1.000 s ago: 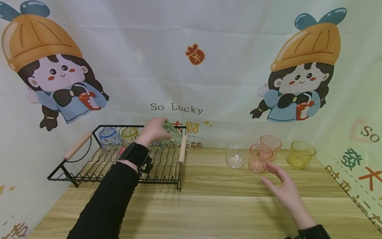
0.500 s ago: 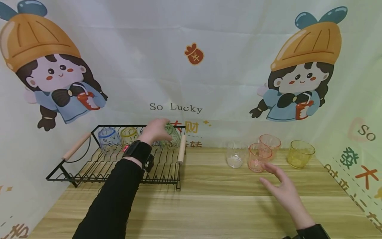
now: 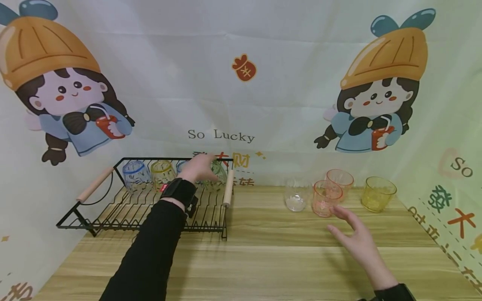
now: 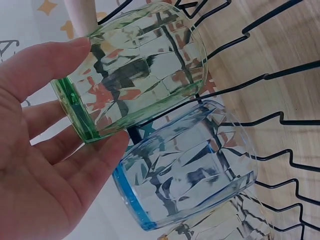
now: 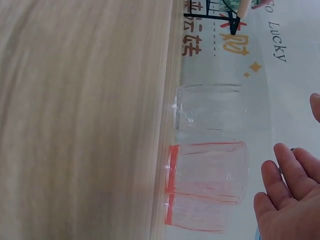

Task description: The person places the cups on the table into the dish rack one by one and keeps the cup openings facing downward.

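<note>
My left hand [image 3: 200, 168] holds a clear green-tinted glass [image 4: 145, 75] by its thick green end, which points up, at the right end of the black wire rack [image 3: 203, 229]. The thumb lies on one side and the fingers on the other. Right beside it stands a blue glass [image 4: 185, 170], partly behind my hand in the head view. My right hand [image 3: 357, 240] hovers with relaxed fingers, holding nothing, in front of two pink glasses, the front one [image 3: 326, 200] and the back one [image 3: 343, 177].
Also in the rack are a yellow glass [image 3: 162, 172] and another blue glass [image 3: 136, 175]. Wooden handles [image 3: 229, 188] flank the rack. On the wooden table [image 3: 278, 267] stand a clear glass [image 3: 295, 198] and a yellow glass [image 3: 378, 196]. A printed cloth [image 3: 293, 83] hangs behind.
The green glass was tilted in the rack and now stands more upright. My left hand and forearm have shifted slightly right with it. My right hand has stayed almost still.
</note>
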### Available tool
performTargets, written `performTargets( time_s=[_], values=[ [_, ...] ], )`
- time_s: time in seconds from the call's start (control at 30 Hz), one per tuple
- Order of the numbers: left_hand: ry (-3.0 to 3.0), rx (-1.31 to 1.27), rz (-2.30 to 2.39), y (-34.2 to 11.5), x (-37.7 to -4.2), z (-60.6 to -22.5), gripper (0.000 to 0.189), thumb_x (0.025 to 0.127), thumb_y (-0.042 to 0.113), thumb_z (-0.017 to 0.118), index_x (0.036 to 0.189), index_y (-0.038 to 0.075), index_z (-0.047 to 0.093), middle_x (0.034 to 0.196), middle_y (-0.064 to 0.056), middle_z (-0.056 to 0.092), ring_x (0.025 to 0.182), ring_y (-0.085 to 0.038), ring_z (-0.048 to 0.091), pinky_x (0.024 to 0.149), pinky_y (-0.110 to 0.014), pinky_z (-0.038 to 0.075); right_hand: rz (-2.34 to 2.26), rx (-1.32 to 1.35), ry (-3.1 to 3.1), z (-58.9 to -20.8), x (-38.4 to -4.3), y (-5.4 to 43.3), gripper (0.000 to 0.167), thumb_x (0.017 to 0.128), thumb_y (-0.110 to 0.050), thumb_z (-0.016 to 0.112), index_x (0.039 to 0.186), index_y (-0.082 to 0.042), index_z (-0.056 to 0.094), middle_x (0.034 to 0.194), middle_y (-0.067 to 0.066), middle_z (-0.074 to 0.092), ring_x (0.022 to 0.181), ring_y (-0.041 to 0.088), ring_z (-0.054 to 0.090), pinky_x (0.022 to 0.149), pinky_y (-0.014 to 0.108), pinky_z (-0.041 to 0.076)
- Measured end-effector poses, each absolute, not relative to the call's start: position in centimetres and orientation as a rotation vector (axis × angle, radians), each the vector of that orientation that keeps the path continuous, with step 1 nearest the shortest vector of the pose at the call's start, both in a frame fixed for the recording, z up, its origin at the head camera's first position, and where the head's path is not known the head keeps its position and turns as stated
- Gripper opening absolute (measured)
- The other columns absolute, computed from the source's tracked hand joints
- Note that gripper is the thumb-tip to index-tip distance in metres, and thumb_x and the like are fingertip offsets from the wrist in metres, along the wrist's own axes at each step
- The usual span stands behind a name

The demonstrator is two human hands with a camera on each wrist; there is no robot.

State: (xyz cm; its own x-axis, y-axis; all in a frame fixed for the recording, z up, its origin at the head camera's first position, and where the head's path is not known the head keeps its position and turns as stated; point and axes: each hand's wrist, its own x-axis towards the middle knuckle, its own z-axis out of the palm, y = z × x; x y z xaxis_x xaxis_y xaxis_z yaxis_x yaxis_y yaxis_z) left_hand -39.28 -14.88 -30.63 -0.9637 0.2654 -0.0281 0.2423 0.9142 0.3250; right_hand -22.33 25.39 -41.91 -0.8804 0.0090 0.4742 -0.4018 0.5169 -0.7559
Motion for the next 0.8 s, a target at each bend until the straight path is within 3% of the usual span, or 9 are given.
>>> performTargets(
  time_s=[0.1,0.17,0.33,0.53,0.8],
  values=[
    [3.0,0.415,0.49,-14.78,-39.22,-30.77,0.076,0.087,0.02,0.076,0.151,0.005,0.038,0.149,-0.022,0.043,0.132,-0.042,0.043,0.103,-0.054,0.044,1.341,0.333,-2.324,-41.95,-22.21,25.38,0.053,0.086,-0.002,0.074,0.134,0.006,0.052,0.131,0.026,0.058,0.115,-0.004,0.046,0.103,0.069,0.032],
    [3.003,0.411,0.473,-14.7,-39.17,-30.73,0.076,0.087,0.02,0.076,0.151,0.005,0.039,0.149,-0.021,0.043,0.132,-0.041,0.043,0.103,-0.054,0.043,1.349,0.33,-2.323,-42.0,-22.2,25.42,0.054,0.086,-0.002,0.074,0.134,0.006,0.052,0.131,0.026,0.058,0.114,-0.008,0.043,0.103,0.07,0.031],
    [3.008,0.401,0.437,-14.43,-39.12,-30.6,0.076,0.088,0.021,0.075,0.152,0.005,0.038,0.148,-0.022,0.044,0.13,-0.042,0.045,0.1,-0.054,0.045,1.328,0.306,-2.344,-42.12,-22.3,25.56,0.055,0.086,-0.001,0.074,0.135,0.006,0.051,0.132,0.026,0.057,0.118,0.004,0.046,0.103,0.069,0.032],
    [3.016,0.424,0.4,-14.03,-39.23,-30.78,0.073,0.091,0.022,0.072,0.152,0.005,0.037,0.149,-0.021,0.044,0.132,-0.042,0.043,0.102,-0.056,0.043,1.295,0.308,-2.356,-42.1,-22.19,25.58,0.053,0.087,-0.002,0.074,0.135,0.006,0.052,0.132,0.026,0.057,0.116,0.001,0.047,0.103,0.068,0.033],
    [3.026,0.418,0.438,-13.91,-39.38,-31.15,0.066,0.094,0.016,0.068,0.151,0.004,0.038,0.149,-0.022,0.043,0.134,-0.042,0.041,0.106,-0.054,0.041,1.321,0.302,-2.381,-41.81,-21.87,25.44,0.054,0.089,-0.008,0.073,0.136,0.006,0.05,0.134,0.026,0.056,0.123,0.031,0.048,0.104,0.07,0.03]
  ],
)
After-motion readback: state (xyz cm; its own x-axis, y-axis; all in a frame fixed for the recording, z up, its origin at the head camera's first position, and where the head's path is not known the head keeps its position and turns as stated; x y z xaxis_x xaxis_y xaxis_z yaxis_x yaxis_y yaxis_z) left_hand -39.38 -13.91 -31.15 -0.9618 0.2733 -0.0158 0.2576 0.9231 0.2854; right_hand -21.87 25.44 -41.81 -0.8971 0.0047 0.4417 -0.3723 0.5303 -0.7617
